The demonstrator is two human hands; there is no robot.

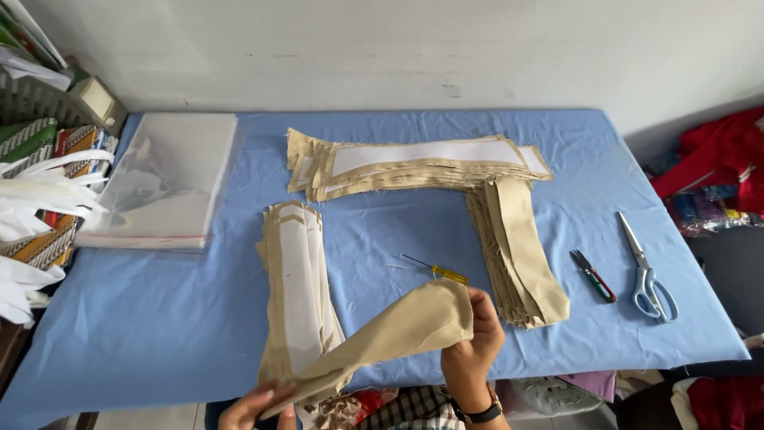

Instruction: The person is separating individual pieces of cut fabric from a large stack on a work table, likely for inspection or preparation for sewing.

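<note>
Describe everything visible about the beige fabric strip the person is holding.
The fabric strip is a long, plain beige piece of woven-looking cloth with soft folds. It slants from lower left to upper right above the blue table's near edge. The right hand pinches its upper end; the left hand holds its lower end. Its lower part overlaps the near stack of strips.

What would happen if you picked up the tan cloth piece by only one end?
The tan cloth piece would probably flop: it already sags and folds between the right hand and the left hand. It looks thin, so likely light. It seems unlikely to slip, since its weave looks matte.
</note>
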